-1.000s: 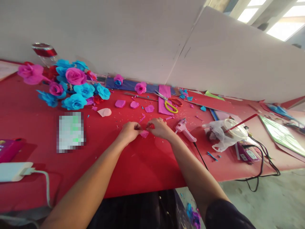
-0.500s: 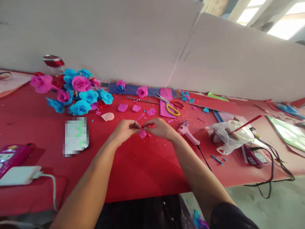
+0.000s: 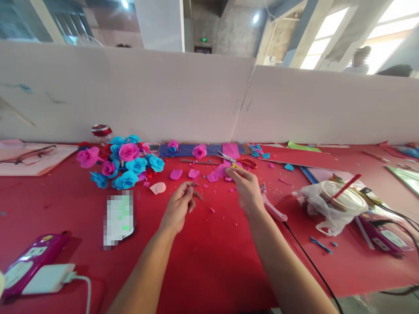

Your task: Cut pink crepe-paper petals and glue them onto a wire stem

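Note:
My right hand (image 3: 247,189) reaches over the near end of the pink crepe paper strip (image 3: 231,151). Its fingertips are pinched close to the yellow handle of the scissors (image 3: 234,163); what they grip, if anything, is hidden. Lower left, my left hand (image 3: 178,207) hovers over the red table, fingers loosely bent and apart, with nothing visible in it. Beyond the left hand lie small stacks of cut pink petals (image 3: 176,174) and a pale pink petal piece (image 3: 158,188). Another pink petal piece (image 3: 214,175) lies left of my right fingertips.
Blue and pink paper flowers (image 3: 127,179) are bunched at left, behind a phone (image 3: 118,220). A pink glue gun (image 3: 274,210) with its cord lies beside my right forearm. Farther right sit a bagged drink cup (image 3: 340,196) and a power strip (image 3: 384,235). A white partition (image 3: 147,96) stands behind.
My hands have parted from around a small pink paper piece. The right moved right toward the scissors; the left stayed nearer, its fingers loosened. The view has tilted up.

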`<state>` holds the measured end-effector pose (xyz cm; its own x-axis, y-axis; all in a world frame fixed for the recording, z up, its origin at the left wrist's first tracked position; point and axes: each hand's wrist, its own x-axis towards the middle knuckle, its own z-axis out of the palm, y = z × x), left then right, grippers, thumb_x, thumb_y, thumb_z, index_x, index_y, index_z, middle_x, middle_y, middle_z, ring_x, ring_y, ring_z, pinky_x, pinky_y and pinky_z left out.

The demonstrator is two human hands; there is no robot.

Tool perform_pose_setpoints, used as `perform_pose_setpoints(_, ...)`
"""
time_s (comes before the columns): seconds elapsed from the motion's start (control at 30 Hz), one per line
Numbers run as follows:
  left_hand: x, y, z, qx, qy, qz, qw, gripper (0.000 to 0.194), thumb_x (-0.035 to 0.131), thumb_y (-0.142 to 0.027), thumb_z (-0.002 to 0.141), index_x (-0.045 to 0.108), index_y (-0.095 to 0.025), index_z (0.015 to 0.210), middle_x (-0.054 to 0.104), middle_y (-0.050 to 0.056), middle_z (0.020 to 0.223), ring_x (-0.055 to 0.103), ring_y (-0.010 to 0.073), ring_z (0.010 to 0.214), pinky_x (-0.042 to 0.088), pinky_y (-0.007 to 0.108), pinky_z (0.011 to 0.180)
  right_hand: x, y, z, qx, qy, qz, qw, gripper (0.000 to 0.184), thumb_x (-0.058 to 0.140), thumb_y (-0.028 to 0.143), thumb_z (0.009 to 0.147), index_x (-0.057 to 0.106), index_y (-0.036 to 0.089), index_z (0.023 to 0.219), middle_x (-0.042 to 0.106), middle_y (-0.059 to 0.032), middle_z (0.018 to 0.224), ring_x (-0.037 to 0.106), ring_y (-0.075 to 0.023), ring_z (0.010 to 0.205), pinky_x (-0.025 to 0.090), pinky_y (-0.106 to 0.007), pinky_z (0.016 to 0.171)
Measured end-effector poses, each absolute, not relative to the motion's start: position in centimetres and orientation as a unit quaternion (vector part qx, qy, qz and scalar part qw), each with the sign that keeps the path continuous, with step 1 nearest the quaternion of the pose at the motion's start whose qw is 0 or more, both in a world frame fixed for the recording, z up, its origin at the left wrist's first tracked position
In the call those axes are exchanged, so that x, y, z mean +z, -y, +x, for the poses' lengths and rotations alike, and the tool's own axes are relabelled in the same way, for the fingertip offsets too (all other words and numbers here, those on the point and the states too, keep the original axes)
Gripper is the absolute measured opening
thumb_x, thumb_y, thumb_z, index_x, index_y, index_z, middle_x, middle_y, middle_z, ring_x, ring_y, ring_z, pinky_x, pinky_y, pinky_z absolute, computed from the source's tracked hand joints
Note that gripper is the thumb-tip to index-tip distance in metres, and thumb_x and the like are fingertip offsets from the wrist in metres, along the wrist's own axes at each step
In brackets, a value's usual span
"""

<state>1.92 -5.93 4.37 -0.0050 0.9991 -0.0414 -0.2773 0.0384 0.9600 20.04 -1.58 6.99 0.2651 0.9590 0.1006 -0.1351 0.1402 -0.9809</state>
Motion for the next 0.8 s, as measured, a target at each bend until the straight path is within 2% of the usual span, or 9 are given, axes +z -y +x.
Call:
perform_pose_setpoints(0.13, 5.8, 6.4, 2.4, 0.57, -0.44, 0.365, 0.59, 0.026, 0.072, -0.032, 0.07, 0.062, -0.015, 0.087, 0.067, 0.002, 0.073, 0.044, 0.0029, 0.046, 0.024, 0.016, 0.043, 6.3, 3.1, 18.9, 0.563, 0.333, -0.431, 0.622, 0.021, 0.081, 0.035, 0.057, 0.076, 0.019, 0.07, 0.069, -0.0015, 0.066, 0.057, -0.0119, 0.062, 0.042, -0.026, 0.063)
perform_pose_setpoints(0.23, 7.1, 6.5, 3.2, 0.568, -0.447, 0.359, 0.59, 0.027, 0.074, -0.031, 0.068, 0.065, -0.014, 0.088, 0.067, 0.003, 0.074, 0.05, 0.0042, 0.05, 0.026, 0.015, 0.044, 6.3, 3.8, 18.4, 0.613, 0.298, -0.389, 0.62, 0.02, 0.082, 0.034, 0.057, 0.075, 0.018, 0.067, 0.068, -0.0013, 0.065, 0.058, -0.0107, 0.062, 0.043, -0.025, 0.064)
perform_pose_setpoints(0.43, 8.4, 5.5, 5.4, 0.53, -0.439, 0.431, 0.584, 0.019, 0.07, -0.029, 0.072, 0.066, -0.014, 0.081, 0.069, 0.004, 0.074, 0.049, 0.0043, 0.05, 0.034, 0.017, 0.05, 6.9, 4.0, 18.9, 0.661, 0.238, -0.345, 0.622, 0.02, 0.083, 0.03, 0.056, 0.072, 0.016, 0.064, 0.066, 0.0004, 0.06, 0.058, -0.0084, 0.058, 0.046, -0.021, 0.061)
perform_pose_setpoints(0.57, 7.5, 4.8, 6.3, 0.543, -0.442, 0.441, 0.561, 0.019, 0.07, -0.03, 0.072, 0.063, -0.013, 0.078, 0.069, 0.004, 0.07, 0.046, 0.0044, 0.048, 0.033, 0.018, 0.049, 6.9, 3.9, 19.2, 0.685, 0.193, -0.324, 0.623, 0.02, 0.084, 0.028, 0.054, 0.07, 0.015, 0.062, 0.065, 0.0008, 0.058, 0.058, -0.0078, 0.055, 0.049, -0.02, 0.06)
perform_pose_setpoints(0.8, 6.9, 4.6, 6.7, 0.557, -0.44, 0.432, 0.556, 0.024, 0.072, -0.029, 0.071, 0.058, -0.016, 0.085, 0.068, 0.002, 0.067, 0.046, 0.0055, 0.045, 0.033, 0.019, 0.048, 7.1, 4.0, 19.3, 0.677, 0.194, -0.323, 0.633, 0.021, 0.084, 0.029, 0.054, 0.071, 0.015, 0.063, 0.066, 0.0002, 0.058, 0.059, -0.0084, 0.056, 0.05, -0.021, 0.06)
